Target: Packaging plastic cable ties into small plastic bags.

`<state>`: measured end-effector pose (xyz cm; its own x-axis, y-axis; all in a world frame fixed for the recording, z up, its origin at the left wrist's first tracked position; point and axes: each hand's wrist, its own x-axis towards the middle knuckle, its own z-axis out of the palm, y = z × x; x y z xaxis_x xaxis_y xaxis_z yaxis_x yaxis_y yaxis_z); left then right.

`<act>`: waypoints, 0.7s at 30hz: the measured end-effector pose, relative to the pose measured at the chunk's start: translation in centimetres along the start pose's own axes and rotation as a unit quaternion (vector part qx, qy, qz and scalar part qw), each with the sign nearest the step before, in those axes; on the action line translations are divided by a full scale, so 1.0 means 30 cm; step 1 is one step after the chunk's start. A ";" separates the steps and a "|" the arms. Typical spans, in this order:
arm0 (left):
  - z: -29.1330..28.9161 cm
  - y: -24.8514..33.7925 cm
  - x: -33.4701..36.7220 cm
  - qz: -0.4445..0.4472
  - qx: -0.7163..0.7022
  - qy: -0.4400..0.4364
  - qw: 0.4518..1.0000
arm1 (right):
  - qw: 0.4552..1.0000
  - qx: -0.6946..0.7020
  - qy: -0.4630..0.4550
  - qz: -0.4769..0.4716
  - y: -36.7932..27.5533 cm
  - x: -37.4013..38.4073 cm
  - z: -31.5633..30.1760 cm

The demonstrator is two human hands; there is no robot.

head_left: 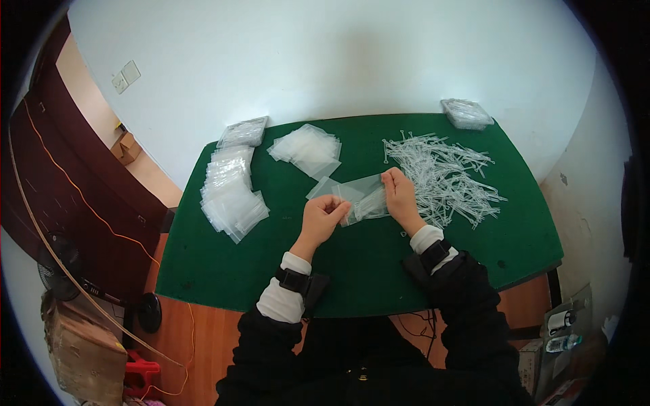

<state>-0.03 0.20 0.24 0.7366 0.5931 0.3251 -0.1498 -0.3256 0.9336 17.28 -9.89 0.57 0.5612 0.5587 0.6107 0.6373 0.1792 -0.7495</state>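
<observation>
Between my hands, above the middle of the green table, is a clear plastic bag (370, 185) with a bundle of thin clear plastic sticks (371, 205) in its lower part. My left hand (321, 222) pinches the left end of the bag between thumb and fingers. At the other end, my right hand (401, 197) is closed on the bag, with its thumb side up. Just right of that hand spreads a large loose pile of clear plastic sticks (443, 176), some with small looped ends. A loose stack of flat clear bags (308, 149) lies beyond my left hand.
A fanned row of clear bags (230, 193) runs along the left of the green table (359, 277). Filled clear packs stand at the far left corner (244, 132) and the far right corner (467, 114). A white wall (338, 61) rises behind; a cardboard box (84, 348) sits lower left.
</observation>
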 end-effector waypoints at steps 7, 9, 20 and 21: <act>0.011 0.062 -0.006 0.037 -0.185 0.070 0.980 | 0.982 0.119 -0.047 0.141 0.071 0.005 0.005; 0.024 0.082 -0.009 0.116 -0.039 0.076 0.989 | 0.976 0.139 -0.055 0.157 0.083 -0.002 0.011; 0.003 0.147 0.003 0.384 0.378 0.075 0.839 | 0.962 0.140 -0.112 0.206 0.050 -0.009 0.016; -0.002 0.140 0.006 0.378 0.371 0.082 0.844 | 0.958 0.150 -0.118 0.216 0.040 -0.008 0.016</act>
<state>-0.57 -1.02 4.21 0.5055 0.0833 0.8588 -0.0369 -0.9923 0.1180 17.66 -9.42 -0.60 0.5808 0.7941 0.1793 0.1717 0.0957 -0.9805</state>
